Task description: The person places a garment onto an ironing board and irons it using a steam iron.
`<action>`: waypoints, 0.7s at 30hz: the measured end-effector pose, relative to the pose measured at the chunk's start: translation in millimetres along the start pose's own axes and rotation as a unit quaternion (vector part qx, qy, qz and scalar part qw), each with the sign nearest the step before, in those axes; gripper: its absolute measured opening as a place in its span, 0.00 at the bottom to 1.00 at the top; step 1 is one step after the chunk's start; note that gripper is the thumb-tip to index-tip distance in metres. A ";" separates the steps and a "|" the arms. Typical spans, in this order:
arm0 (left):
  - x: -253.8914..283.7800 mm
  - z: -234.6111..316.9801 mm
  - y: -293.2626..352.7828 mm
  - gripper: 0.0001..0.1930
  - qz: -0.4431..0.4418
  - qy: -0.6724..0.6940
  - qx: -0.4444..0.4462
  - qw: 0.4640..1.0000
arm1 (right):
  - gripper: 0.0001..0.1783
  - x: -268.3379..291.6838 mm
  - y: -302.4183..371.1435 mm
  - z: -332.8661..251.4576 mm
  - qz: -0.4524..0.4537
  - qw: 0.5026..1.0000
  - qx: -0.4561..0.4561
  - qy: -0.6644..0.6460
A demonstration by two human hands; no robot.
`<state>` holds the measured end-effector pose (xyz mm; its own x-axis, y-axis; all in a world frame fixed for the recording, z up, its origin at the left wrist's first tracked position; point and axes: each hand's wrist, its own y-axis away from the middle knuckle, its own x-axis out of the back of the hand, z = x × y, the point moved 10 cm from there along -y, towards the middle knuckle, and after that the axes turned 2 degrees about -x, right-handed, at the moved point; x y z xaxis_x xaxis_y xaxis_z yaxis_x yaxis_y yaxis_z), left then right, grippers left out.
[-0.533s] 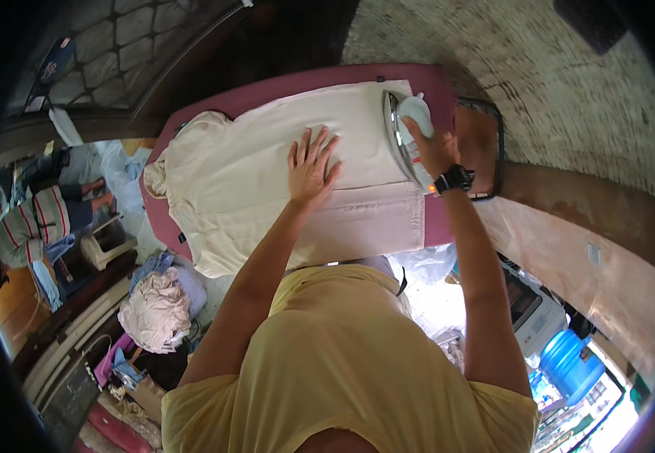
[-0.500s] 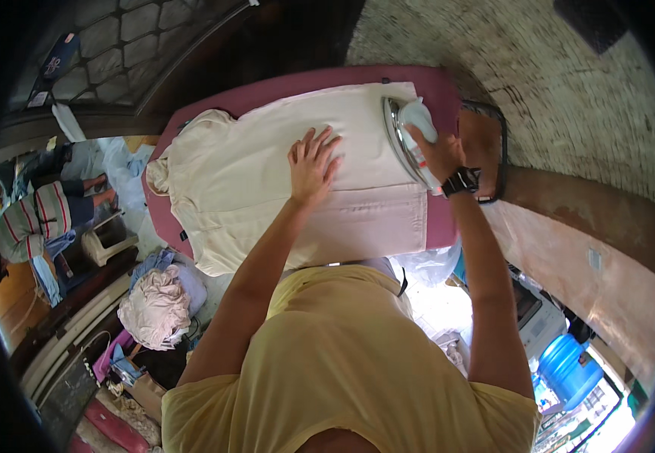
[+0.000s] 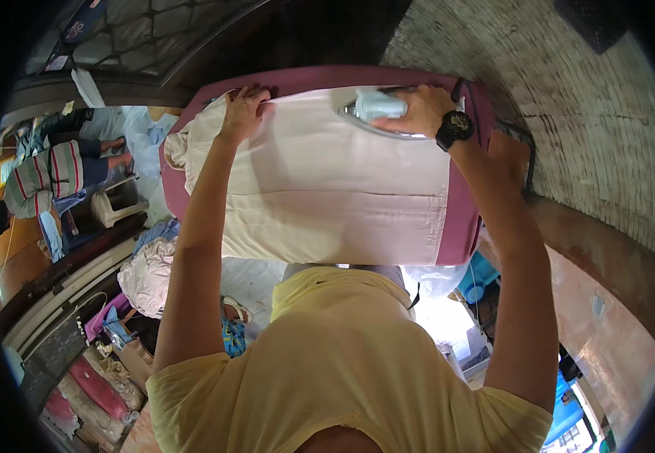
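Note:
A cream shirt (image 3: 327,174) lies spread over a maroon ironing board (image 3: 465,219), its sleeve and gathered end toward the left. At the shirt's far left edge, my left hand (image 3: 246,112) has its fingers bent and closed on the cloth. My right hand (image 3: 427,109), with a black watch at the wrist, is wrapped round the handle of a pale blue-white clothes iron (image 3: 380,106). The iron rests on the shirt near its far right edge, its tip pointing left. Part of its handle is hidden under my fingers.
A pile of pale clothes (image 3: 146,275) lies at the lower left. Farther left, another person in a striped shirt (image 3: 44,177) is near a beige plastic stool (image 3: 112,204). A dark lattice gate (image 3: 135,49) stands beyond the board, and a rough wall (image 3: 486,60) on the right.
My left hand has gone from lying flat mid-shirt to the far left edge, fingers now bent on the cloth. The iron has turned, its tip now pointing left along the far edge.

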<state>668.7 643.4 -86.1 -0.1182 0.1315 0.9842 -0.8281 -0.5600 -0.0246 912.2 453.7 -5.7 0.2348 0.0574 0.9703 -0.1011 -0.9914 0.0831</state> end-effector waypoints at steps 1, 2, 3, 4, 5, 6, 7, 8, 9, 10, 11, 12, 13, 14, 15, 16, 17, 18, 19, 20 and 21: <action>-0.9 -6.4 0.8 0.13 0.011 -0.002 -0.003 1.000 | 0.41 -1.4 -4.8 -0.3 -0.010 1.000 -0.008 -0.016; -3.8 -13.5 0.5 0.13 0.024 0.015 0.012 1.000 | 0.41 -2.9 -11.3 -0.7 -0.020 0.999 -0.016 -0.032; -4.2 -14.2 -1.4 0.13 0.023 0.029 0.027 0.999 | 0.42 -5.8 -17.6 0.0 -0.032 0.998 -0.025 -0.047; -4.2 -15.4 -3.6 0.12 0.021 0.042 0.043 0.998 | 0.43 -8.5 -26.6 6.4 -0.021 0.997 -0.061 -0.040; -4.1 -16.2 -4.7 0.11 0.019 0.056 0.058 0.997 | 0.43 -10.2 -28.5 -1.5 -0.022 0.998 -0.029 -0.047; 3.0 -18.0 -5.1 0.13 0.053 0.070 0.063 0.994 | 0.43 -9.5 -30.4 -11.0 -0.022 0.998 0.004 -0.057; 6.8 -20.3 -5.1 0.13 0.069 0.086 0.069 0.992 | 0.43 -8.9 -33.6 -20.8 -0.021 0.997 0.037 -0.066; 10.9 -22.7 -5.1 0.13 0.084 0.103 0.074 0.988 | 0.43 -9.7 -40.5 -21.7 -0.023 0.997 0.020 -0.066; 14.2 -21.5 -3.3 0.13 0.097 0.121 0.080 0.985 | 0.44 -11.2 -45.4 -23.5 -0.028 0.998 0.002 -0.065; 13.9 -21.3 -4.2 0.13 0.084 0.112 0.090 0.986 | 0.44 -12.3 -50.2 -25.6 -0.033 0.997 -0.017 -0.064; 14.4 -22.0 -6.6 0.13 0.071 0.102 0.099 0.987 | 0.45 -12.6 -54.0 -27.6 -0.038 0.997 -0.037 -0.063; 15.9 -24.9 -9.5 0.12 0.059 0.091 0.105 0.988 | 0.46 -13.3 -58.2 -34.6 -0.083 0.993 -0.046 -0.072; 7.4 -32.6 -9.5 0.11 0.053 0.120 0.100 0.986 | 0.45 -17.0 -60.0 -50.2 -0.077 0.995 -0.002 -0.058; -5.0 -44.5 -7.6 0.10 0.046 0.149 0.093 0.983 | 0.45 -24.7 -59.4 -65.8 -0.070 0.996 0.041 -0.044; -13.3 -52.3 -11.4 0.09 0.043 0.182 0.083 0.979 | 0.45 -26.5 -60.3 -79.0 -0.062 0.994 0.082 -0.024; -14.0 -52.2 -13.4 0.08 0.040 0.191 0.080 0.978 | 0.42 -17.2 -62.4 -85.7 -0.081 0.996 0.041 0.012; -14.1 -52.1 -12.9 0.07 0.036 0.200 0.076 0.976 | 0.41 -26.9 -74.8 -86.9 -0.073 0.993 0.036 -0.083; -13.9 -52.7 -13.0 0.06 0.032 0.208 0.073 0.975 | 0.41 -17.5 -82.0 -91.2 -0.055 0.994 0.005 -0.096; -14.9 -56.0 -15.7 0.05 0.036 0.228 0.079 0.970 | 0.42 -25.3 -90.7 -89.8 -0.038 0.996 -0.029 -0.079; -18.2 -62.3 -12.6 0.03 0.038 0.246 0.092 0.964 | 0.42 -26.6 -97.4 -102.2 -0.056 0.995 -0.028 -0.076; -21.0 -67.0 -10.2 0.03 0.041 0.265 0.103 0.958 | 0.43 -25.2 -99.7 -110.7 -0.073 0.994 -0.027 -0.071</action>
<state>642.9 701.2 -118.3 -0.4841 0.4462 0.7527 -0.6847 -0.7288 -0.0083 809.3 564.1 -13.3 0.3851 0.1789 0.9054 -0.1066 -0.9658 0.2362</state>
